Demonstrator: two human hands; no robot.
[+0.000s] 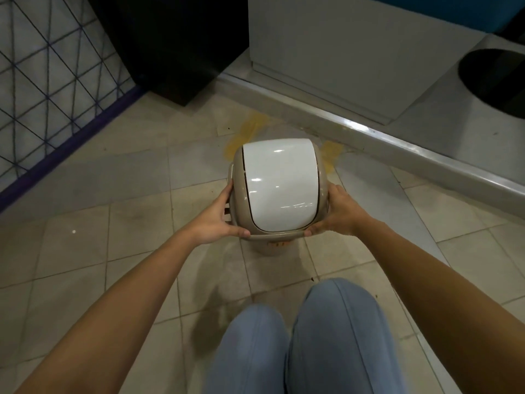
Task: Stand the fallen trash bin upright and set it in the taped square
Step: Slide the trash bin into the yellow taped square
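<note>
A beige trash bin with a glossy white swing lid stands upright in the middle of the tiled floor, seen from above. My left hand grips the left side of its top. On the opposite side, my right hand holds the rim. Yellow tape marks show on the floor just beyond the bin, with another yellow strip at its far right; the bin hides much of the taped square, so I cannot tell whether its base sits inside.
A raised grey ledge runs diagonally behind the bin, with a white cabinet above. A black box stands at the back left beside a wire grid panel. A black round bin sits far right. My knees in blue jeans are below.
</note>
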